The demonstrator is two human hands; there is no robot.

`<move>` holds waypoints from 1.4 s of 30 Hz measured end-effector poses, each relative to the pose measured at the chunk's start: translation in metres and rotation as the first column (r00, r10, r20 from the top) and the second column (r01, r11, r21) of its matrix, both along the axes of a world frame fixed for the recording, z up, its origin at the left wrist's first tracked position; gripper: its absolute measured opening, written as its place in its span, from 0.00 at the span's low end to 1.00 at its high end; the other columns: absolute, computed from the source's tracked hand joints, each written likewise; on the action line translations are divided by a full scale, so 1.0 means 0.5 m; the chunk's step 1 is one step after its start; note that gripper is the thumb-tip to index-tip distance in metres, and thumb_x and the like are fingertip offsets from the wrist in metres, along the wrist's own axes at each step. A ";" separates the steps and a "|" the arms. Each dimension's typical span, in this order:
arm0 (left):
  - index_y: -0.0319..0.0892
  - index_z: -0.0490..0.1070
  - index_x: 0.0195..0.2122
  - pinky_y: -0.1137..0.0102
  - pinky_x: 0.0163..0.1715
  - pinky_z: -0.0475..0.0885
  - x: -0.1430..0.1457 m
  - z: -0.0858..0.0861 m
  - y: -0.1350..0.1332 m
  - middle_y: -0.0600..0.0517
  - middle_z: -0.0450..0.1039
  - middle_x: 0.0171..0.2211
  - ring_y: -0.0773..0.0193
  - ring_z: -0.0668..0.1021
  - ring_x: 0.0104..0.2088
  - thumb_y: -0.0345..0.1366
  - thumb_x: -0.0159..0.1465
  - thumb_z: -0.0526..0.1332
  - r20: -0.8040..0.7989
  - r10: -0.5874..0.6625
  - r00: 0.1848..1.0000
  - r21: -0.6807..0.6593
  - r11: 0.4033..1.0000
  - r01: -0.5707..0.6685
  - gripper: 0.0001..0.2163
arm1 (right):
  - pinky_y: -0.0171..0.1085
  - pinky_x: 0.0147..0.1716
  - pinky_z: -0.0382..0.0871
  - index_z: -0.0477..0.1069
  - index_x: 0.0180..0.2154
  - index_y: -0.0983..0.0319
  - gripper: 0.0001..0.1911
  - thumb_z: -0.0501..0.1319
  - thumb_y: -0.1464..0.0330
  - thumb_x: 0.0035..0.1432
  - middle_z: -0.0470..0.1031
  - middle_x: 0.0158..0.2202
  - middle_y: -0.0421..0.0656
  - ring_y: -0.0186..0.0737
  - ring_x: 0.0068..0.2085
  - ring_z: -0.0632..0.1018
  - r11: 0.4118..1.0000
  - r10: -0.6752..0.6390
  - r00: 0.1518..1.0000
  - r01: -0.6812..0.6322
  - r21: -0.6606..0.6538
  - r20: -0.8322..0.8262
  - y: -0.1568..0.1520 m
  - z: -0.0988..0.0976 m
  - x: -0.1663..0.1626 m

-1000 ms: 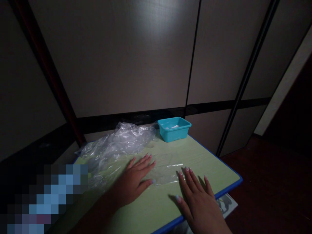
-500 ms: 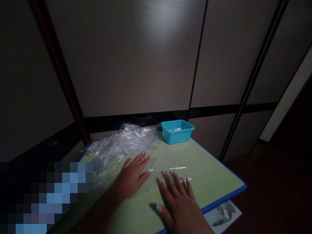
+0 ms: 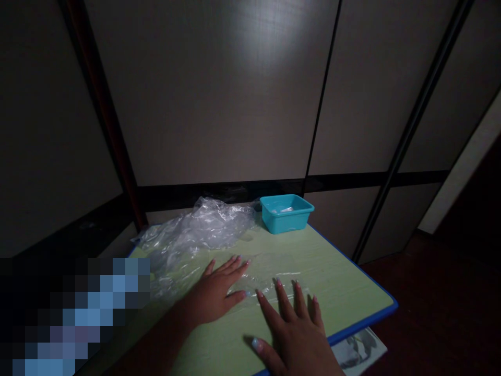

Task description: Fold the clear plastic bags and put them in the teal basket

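Observation:
A clear plastic bag (image 3: 274,263) lies flat on the light green tabletop (image 3: 336,282). My left hand (image 3: 215,292) rests palm down on its left part, fingers spread. Near the bag's front right edge is my right hand (image 3: 293,329), also palm down with the fingers apart; whether its fingertips press on the plastic I cannot tell. Neither hand grips anything. Beyond my left hand sits a crumpled heap of clear plastic bags (image 3: 207,224).
A turquoise basin (image 3: 287,214) with something pale inside stands at the table's far corner. Behind the table rise wardrobe doors (image 3: 223,104). A printed sheet (image 3: 362,350) juts out below the table's blue edge. The lower left is pixelated.
My left hand has slid slightly to the right and nearer to me over the flat bag. My right hand has shifted a little to the right. Both stay spread.

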State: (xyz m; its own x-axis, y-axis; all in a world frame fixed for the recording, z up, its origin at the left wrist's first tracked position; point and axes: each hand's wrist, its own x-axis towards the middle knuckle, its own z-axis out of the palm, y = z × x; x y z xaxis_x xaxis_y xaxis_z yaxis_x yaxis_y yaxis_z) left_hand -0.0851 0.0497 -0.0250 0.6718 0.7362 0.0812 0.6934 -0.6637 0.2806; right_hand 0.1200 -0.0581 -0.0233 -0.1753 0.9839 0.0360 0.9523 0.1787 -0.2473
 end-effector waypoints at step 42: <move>0.43 0.67 0.49 0.61 0.56 0.57 -0.032 0.012 0.053 0.47 0.66 0.52 0.58 0.65 0.55 0.40 0.63 0.53 0.436 0.272 0.858 0.182 0.907 -0.380 0.15 | 0.44 0.52 0.56 0.62 0.54 0.60 0.22 0.48 0.59 0.62 0.67 0.51 0.50 0.45 0.52 0.67 0.889 0.439 0.884 -0.401 0.219 -0.163 0.280 0.061 0.051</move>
State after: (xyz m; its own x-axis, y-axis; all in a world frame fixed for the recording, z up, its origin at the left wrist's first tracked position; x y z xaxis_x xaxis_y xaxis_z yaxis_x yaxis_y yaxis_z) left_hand -0.1012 0.0763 -0.0188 0.2681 0.8244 0.4985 0.7501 -0.5034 0.4289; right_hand 0.1455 0.0817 0.0069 -0.5412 0.7933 0.2789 0.7102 0.6088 -0.3535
